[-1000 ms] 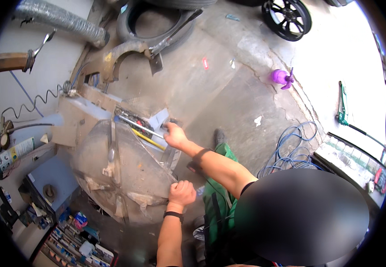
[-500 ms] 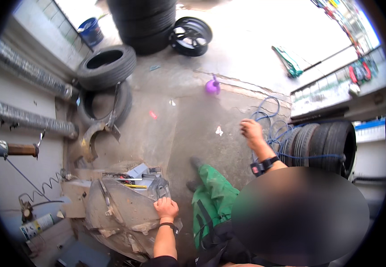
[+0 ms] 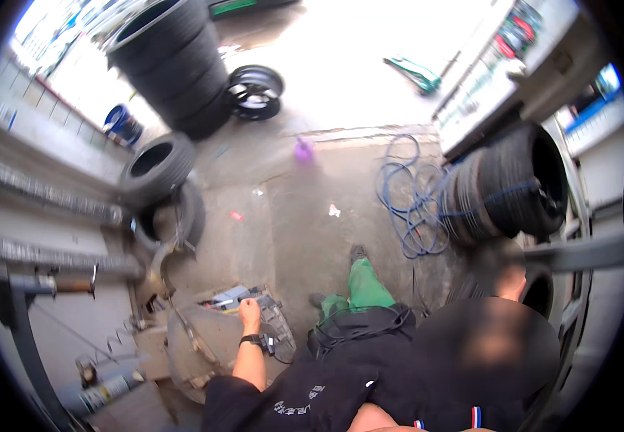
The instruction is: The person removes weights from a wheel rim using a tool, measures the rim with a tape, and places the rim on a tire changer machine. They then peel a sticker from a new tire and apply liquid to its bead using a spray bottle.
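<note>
- Head camera: the left hand (image 3: 249, 314), a black band (image 3: 251, 339) on its wrist, is at the right edge of the dusty metal machine top (image 3: 222, 334); its fingers are curled in together, and I cannot tell whether they pinch the edge.
- The right hand cannot be made out, nor can its fingers.
- The machine top lies lower left of centre; along its far edge, just beyond the left hand, sits a grey-blue flat piece (image 3: 231, 296).
- On the floor ahead: a purple spray bottle (image 3: 303, 150) and, to the right, a coiled blue hose (image 3: 407, 205) beside a row of tyres (image 3: 503, 183).
- Farther off: a black alloy wheel (image 3: 256, 92) next to a tall tyre stack (image 3: 175, 68).
</note>
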Demonstrator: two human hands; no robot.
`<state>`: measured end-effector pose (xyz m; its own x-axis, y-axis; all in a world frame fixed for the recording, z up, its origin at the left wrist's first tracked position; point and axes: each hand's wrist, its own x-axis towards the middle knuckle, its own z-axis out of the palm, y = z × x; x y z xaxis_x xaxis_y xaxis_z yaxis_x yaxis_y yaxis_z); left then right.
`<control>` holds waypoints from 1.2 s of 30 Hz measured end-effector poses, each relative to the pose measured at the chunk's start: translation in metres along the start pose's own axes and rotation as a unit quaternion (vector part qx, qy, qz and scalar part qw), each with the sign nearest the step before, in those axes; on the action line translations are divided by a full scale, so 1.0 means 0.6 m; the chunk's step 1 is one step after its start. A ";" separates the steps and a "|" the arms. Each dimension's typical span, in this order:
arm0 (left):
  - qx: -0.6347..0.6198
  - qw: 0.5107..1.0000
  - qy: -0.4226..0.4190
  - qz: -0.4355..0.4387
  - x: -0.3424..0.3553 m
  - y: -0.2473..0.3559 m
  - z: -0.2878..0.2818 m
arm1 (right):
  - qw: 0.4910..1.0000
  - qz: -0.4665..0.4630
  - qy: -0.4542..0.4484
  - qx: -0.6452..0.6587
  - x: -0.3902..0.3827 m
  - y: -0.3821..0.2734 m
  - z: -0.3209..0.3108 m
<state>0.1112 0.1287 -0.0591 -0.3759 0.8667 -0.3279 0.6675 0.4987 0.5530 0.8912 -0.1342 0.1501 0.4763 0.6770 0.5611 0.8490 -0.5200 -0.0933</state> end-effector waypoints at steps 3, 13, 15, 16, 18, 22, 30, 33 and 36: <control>-0.027 0.999 0.017 -0.026 0.022 0.015 -0.051 | 0.982 0.172 -0.050 0.054 -0.061 -0.064 -0.071; -0.136 0.982 -0.011 -0.128 0.101 0.094 -0.016 | 0.886 0.382 -0.056 0.258 -0.097 0.043 0.090; -0.158 0.974 0.000 -0.162 0.098 0.128 -0.017 | 0.925 0.304 -0.107 0.203 -0.034 0.044 0.147; -0.172 0.969 0.009 -0.179 0.104 0.137 -0.016 | 0.937 0.273 -0.116 0.185 0.015 0.035 0.186; -0.213 0.952 0.029 -0.220 0.104 0.157 -0.021 | 0.931 0.274 -0.132 0.202 0.112 0.007 0.272; -0.296 0.883 0.052 -0.361 0.081 0.214 -0.022 | 0.744 0.528 -0.116 0.393 0.344 -0.073 0.409; -0.380 0.780 0.084 -0.490 0.082 0.282 0.016 | 0.166 0.392 -0.271 0.863 0.686 -0.218 0.553; -0.409 0.757 0.070 -0.504 0.101 0.316 0.052 | 0.094 0.370 -0.308 0.871 0.746 -0.245 0.664; -0.423 0.719 0.089 -0.544 0.129 0.336 0.071 | 0.412 0.549 -0.211 0.695 0.788 -0.355 0.722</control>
<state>0.2442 0.2957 -0.0058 -0.5060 -0.0908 -0.8577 -0.6854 0.6460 0.3360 1.0346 0.5222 0.0787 0.4957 0.6140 -0.6143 -0.7624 -0.0312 -0.6463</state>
